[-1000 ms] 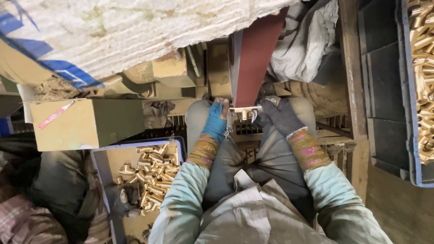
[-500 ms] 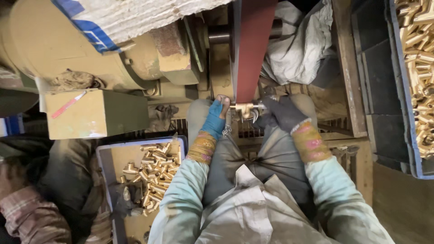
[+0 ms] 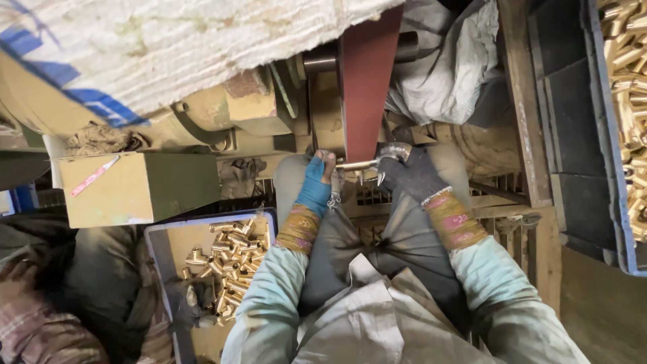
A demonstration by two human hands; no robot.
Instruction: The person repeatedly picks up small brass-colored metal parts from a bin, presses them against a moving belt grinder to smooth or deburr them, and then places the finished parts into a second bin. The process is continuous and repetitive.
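Observation:
My left hand [image 3: 317,183], in a blue glove, grips the left end of a brass fitting [image 3: 357,164]. My right hand [image 3: 411,174], in a dark glove, grips its right end. The fitting lies crosswise against the lower end of a dark red sanding belt [image 3: 367,74] that runs up and away from me. Both hands sit just above my knees. The middle of the fitting touches the belt; its ends are hidden in the gloves.
A blue-rimmed tray [image 3: 156,253] with several brass fittings [image 3: 226,263] lies at my left. A blue crate [image 3: 617,135] holding more brass parts stands at the right. A green metal box [image 3: 141,189] and the beige machine body [image 3: 222,114] are ahead left. Grey cloth [image 3: 448,67] hangs behind the belt.
The view has shifted slightly; both hands keep hold of the fitting at the belt, with little movement of their own.

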